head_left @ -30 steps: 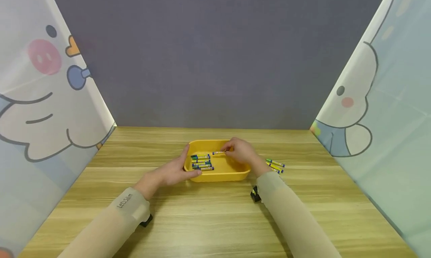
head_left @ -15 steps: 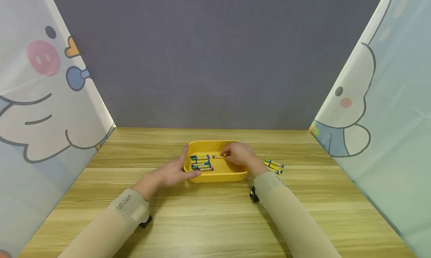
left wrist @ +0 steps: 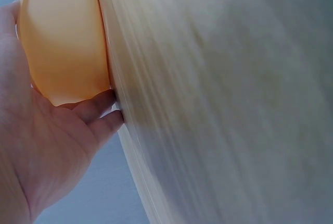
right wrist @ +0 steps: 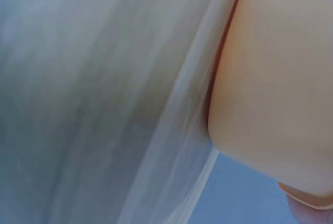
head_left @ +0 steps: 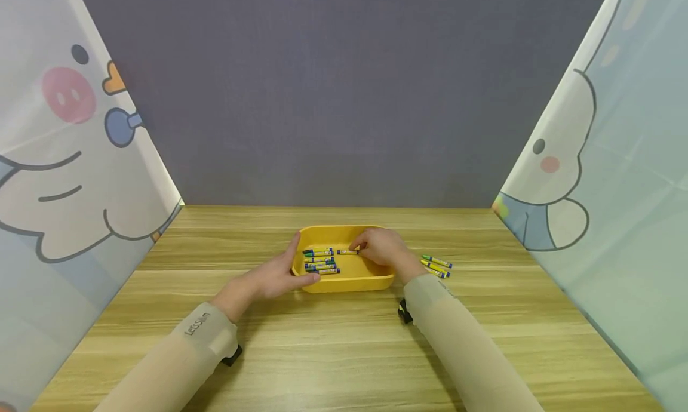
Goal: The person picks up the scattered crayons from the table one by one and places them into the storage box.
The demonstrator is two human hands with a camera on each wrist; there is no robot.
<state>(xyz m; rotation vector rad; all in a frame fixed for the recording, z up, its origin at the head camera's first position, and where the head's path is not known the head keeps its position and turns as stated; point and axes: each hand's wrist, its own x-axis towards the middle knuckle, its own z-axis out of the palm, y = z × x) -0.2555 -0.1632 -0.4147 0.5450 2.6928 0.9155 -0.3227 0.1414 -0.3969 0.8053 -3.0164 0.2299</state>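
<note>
A yellow plastic tray [head_left: 349,285] stands on the table in the head view. My left hand [head_left: 275,274] grips its left end, thumb over the front rim; the left wrist view shows fingers bent around the outer wall [left wrist: 67,41]. My right hand [head_left: 384,246] reaches inside the tray and holds a crayon [head_left: 346,252] low at its floor, the crayon's right end hidden by the hand. Several yellow-and-blue wrapped crayons [head_left: 324,266] lie side by side in the tray's left part. The right wrist view shows mostly the tray's outer wall [right wrist: 281,78], with a bit of hand below.
A few more crayons [head_left: 436,266] lie on the wooden table [head_left: 322,352] to the right of the tray, beside my right wrist. A dark grey panel [head_left: 344,101] rises behind the table, and printed cartoon sheets [head_left: 618,191] stand on both sides.
My right hand has lowered the crayon to the tray floor and drawn it slightly toward the front and left. My left hand keeps its hold on the tray.
</note>
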